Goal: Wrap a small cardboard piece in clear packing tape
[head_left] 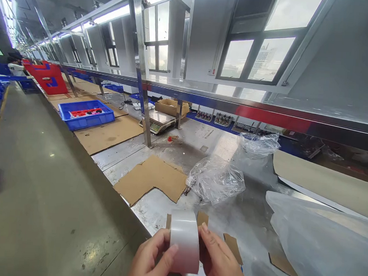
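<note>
Between my left hand [152, 257] and my right hand [219, 262] I hold a wide roll of pale packing tape [184, 241] upright, gripping it from both sides at the bottom of the view. Small cardboard scraps [202, 218] stick up just behind the roll. My fingers hide the lower part of its sides, and the tape's loose end cannot be made out. Both hands are above the front edge of a steel workbench [155, 182].
On the bench lie an L-shaped cardboard sheet [151, 180], crumpled clear plastic bags [215, 180], a white plastic sheet [318, 244] and a digital scale [157, 122]. Further along stand a blue crate [85, 114] and a cardboard box [170, 107]. A person [15, 65] stands far left.
</note>
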Action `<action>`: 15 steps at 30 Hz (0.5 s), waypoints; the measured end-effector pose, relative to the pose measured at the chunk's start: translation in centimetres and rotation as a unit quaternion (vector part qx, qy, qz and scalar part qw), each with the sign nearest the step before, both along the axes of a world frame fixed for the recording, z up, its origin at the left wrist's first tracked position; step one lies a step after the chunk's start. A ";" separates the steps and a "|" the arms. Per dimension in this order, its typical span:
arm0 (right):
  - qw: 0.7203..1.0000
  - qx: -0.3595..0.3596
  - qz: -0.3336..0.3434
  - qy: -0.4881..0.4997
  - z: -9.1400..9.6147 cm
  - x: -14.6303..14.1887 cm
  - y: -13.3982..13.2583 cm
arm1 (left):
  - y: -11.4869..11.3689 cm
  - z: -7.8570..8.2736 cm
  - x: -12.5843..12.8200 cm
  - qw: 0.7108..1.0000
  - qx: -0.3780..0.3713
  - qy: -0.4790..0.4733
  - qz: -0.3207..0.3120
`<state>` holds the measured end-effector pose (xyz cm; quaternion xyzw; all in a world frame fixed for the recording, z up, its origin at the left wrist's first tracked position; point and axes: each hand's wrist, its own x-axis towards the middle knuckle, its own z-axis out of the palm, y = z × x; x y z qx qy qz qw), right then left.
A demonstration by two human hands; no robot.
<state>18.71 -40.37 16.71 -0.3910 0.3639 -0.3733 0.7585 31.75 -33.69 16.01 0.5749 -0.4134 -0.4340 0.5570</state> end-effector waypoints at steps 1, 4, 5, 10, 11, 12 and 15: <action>0.998 -0.047 0.002 0.041 0.1 -0.3 -0.2 | 0.0 0.4 0.2 1.000 0.000 -0.003 0.000; 0.978 -0.156 -0.018 0.138 0.7 -1.3 -0.7 | 0.1 1.8 0.8 0.998 0.019 -0.032 0.042; 0.971 -0.182 -0.015 0.152 1.0 -1.5 -0.8 | 0.1 2.2 0.9 0.997 0.028 -0.040 0.054; 0.905 -0.370 0.065 0.202 2.3 -2.0 -0.8 | 0.1 3.2 1.5 0.997 0.026 -0.062 0.032; 0.891 -0.393 0.084 0.213 2.5 -2.0 -0.8 | 0.1 3.2 1.5 0.997 0.023 -0.073 0.026; 0.879 -0.409 0.101 0.223 2.7 -2.0 -0.8 | 0.0 3.1 1.6 0.996 0.021 -0.090 0.018; 0.851 -0.437 0.141 0.253 2.9 -1.9 -1.0 | -0.2 2.8 1.9 0.986 0.022 -0.164 -0.003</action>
